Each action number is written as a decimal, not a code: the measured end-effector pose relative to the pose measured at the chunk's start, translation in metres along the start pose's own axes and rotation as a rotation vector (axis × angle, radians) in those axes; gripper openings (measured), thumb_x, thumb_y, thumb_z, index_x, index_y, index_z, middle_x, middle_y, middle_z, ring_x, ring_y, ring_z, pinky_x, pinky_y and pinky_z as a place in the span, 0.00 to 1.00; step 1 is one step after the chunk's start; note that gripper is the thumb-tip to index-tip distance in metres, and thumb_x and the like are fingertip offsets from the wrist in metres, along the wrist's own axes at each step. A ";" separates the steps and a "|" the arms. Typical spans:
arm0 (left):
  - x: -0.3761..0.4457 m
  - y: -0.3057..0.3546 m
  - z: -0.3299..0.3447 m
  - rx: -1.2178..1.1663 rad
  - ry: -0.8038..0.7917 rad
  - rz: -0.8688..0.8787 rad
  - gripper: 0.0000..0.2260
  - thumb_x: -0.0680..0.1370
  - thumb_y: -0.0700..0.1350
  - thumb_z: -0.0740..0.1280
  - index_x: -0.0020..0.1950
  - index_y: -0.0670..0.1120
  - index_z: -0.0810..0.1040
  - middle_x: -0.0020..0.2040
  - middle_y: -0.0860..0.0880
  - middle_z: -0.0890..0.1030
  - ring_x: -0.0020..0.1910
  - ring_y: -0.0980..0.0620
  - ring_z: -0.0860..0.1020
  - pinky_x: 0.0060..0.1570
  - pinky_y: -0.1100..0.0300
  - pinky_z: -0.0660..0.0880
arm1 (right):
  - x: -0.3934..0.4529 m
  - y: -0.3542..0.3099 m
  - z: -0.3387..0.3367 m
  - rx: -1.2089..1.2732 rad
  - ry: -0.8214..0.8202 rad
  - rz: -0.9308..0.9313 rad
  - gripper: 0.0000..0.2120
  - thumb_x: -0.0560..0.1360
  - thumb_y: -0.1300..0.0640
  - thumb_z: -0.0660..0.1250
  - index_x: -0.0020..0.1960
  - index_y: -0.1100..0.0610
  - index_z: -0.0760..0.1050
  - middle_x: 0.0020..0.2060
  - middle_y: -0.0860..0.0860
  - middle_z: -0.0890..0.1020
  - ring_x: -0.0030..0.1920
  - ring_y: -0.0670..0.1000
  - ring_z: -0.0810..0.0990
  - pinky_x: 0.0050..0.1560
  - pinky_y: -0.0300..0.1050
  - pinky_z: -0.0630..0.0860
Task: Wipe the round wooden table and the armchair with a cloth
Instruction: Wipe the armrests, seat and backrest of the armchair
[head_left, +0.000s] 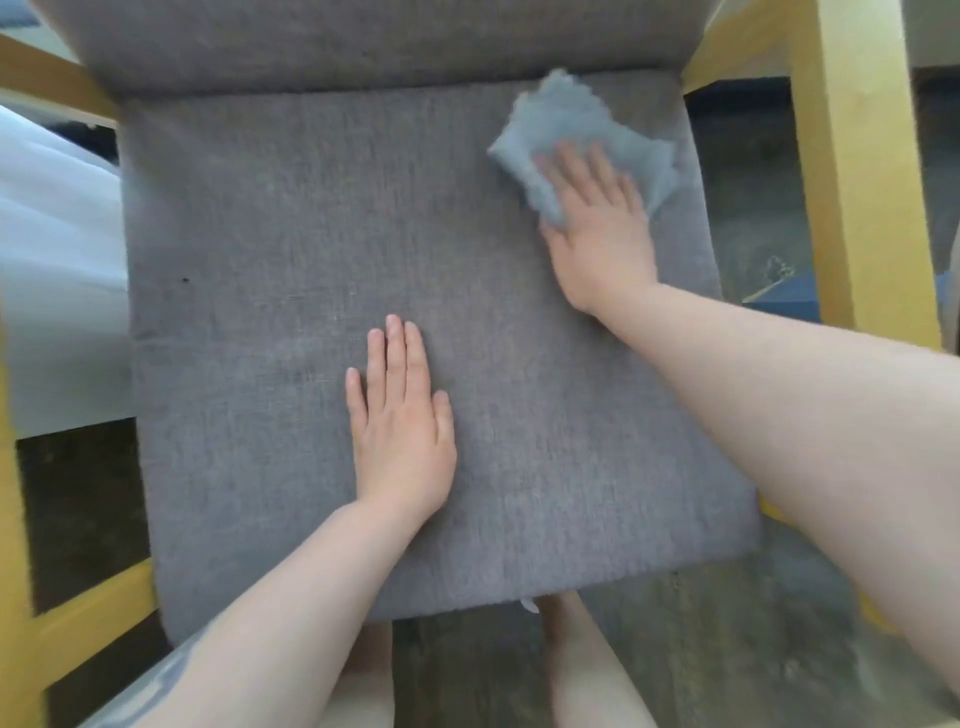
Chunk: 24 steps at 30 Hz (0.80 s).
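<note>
The armchair's grey seat cushion fills most of the head view, with the grey backrest along the top. A folded light blue cloth lies at the cushion's far right corner. My right hand presses flat on the cloth with straight fingers. My left hand rests flat on the middle of the cushion, fingers straight and together, holding nothing. The round wooden table is not in view.
Yellow wooden armrests and frame stand on the right and on the left. A white sheer fabric hangs at the left. Dark floor shows below, and my legs stand at the cushion's front edge.
</note>
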<state>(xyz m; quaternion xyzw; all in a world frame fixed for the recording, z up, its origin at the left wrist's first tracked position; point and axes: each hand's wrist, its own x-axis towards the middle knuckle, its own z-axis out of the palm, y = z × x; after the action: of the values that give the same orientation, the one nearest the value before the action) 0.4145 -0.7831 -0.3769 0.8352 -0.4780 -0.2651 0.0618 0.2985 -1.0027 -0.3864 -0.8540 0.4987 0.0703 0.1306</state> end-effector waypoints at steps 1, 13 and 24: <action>0.000 -0.001 0.000 -0.006 -0.008 0.008 0.27 0.80 0.48 0.45 0.78 0.47 0.40 0.77 0.52 0.37 0.74 0.58 0.33 0.72 0.54 0.32 | -0.001 0.004 -0.001 0.066 0.053 0.315 0.26 0.82 0.52 0.53 0.78 0.50 0.53 0.78 0.49 0.52 0.78 0.55 0.46 0.76 0.57 0.47; -0.020 -0.065 -0.016 -0.001 0.187 -0.285 0.32 0.79 0.55 0.50 0.78 0.43 0.41 0.79 0.46 0.41 0.77 0.51 0.39 0.75 0.53 0.38 | -0.035 -0.129 0.026 0.112 0.049 0.331 0.24 0.80 0.50 0.54 0.75 0.49 0.61 0.78 0.49 0.55 0.78 0.53 0.47 0.75 0.56 0.43; -0.031 -0.097 -0.025 -0.046 0.239 -0.488 0.35 0.78 0.58 0.46 0.77 0.42 0.37 0.78 0.44 0.40 0.77 0.49 0.38 0.75 0.52 0.39 | -0.011 -0.261 0.040 0.169 0.062 -0.018 0.23 0.79 0.52 0.56 0.74 0.48 0.63 0.77 0.47 0.56 0.78 0.52 0.47 0.74 0.53 0.41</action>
<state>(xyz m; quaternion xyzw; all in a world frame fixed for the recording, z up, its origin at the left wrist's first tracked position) 0.4891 -0.7088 -0.3779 0.9494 -0.2455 -0.1825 0.0711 0.5200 -0.8595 -0.3819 -0.8462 0.4989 0.0001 0.1875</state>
